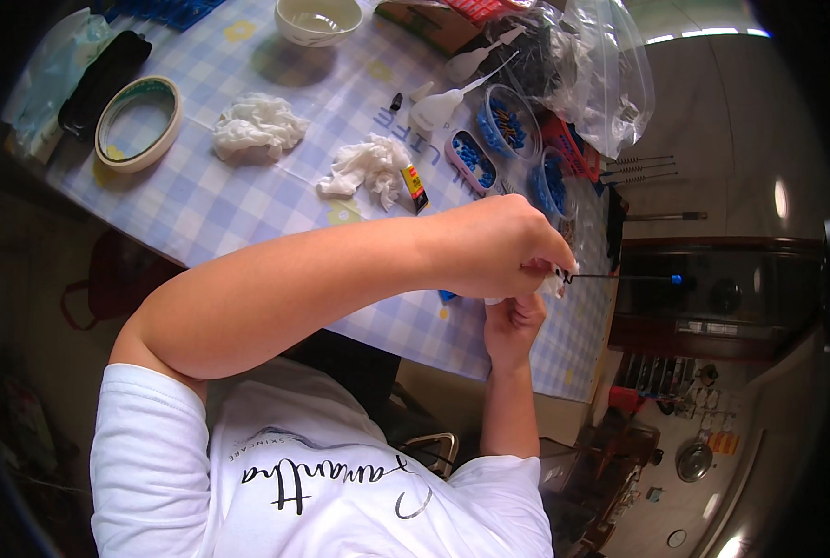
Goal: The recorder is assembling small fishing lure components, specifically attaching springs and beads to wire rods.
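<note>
My left hand [503, 244] reaches across to the right, its fingers closed in a pinch. A thin dark rod with a blue tip [677, 279] juts to the right from a small dark loop at those fingertips. Just below, my right hand [515, 321] is closed, its knuckles close to the left fingers. A bit of white tissue [553, 283] shows between the two hands. Which fingers grip the rod and which the tissue is partly hidden. Nearby on the table lie a crumpled tissue [364, 170] and a small yellow-and-black box [415, 189].
The checked tablecloth [276, 209] carries a tape roll [106, 139], another tissue wad [259, 126], a bowl [317, 20] and white squeeze bottles [436, 109]. Tubs of blue pieces [505, 126] and a pink-rimmed box [471, 160] stand beyond my hands. Several thin rods [640, 168] project past the table edge.
</note>
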A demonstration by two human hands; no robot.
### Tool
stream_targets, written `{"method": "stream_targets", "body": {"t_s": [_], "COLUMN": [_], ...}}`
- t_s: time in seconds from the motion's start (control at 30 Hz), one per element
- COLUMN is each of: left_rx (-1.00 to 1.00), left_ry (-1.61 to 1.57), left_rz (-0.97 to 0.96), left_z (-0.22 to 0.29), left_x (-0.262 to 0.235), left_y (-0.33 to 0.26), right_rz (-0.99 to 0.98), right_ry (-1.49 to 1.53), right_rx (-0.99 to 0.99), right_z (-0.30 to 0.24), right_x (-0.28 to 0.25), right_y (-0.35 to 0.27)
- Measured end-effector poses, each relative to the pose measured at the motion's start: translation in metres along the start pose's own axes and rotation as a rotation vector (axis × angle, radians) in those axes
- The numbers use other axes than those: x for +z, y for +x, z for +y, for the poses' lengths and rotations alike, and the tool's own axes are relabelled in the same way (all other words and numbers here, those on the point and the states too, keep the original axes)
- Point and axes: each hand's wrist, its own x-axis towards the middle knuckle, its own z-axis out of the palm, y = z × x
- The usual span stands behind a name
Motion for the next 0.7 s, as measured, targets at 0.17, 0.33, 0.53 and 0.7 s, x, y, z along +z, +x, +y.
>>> {"method": "stream_targets", "body": {"t_s": [0.17, 0.33, 0.53, 0.7], "left_rx": [0.0, -0.015, -0.013, -0.004], "left_ry": [-0.031, -0.04, -0.046, -0.042], "left_rz": [0.008, 0.002, 0.005, 0.008], "left_z": [-0.001, 0.0, 0.0, 0.0], "left_x": [0.0, 0.0, -0.001, -0.001], "left_y": [0.0, -0.001, -0.001, -0.002], "right_rz": [-0.02, -0.006, -0.025, -0.023], "right_ry": [0.03, 0.035, 0.043, 0.056], "right_rx": [-0.023, -0.003, -0.046, -0.041], "right_z": [0.0, -0.004, -0.01, -0.009], "right_x": [0.0, 0.001, 0.003, 0.002], "right_y": [0.002, 0.003, 0.009, 0.007]}}
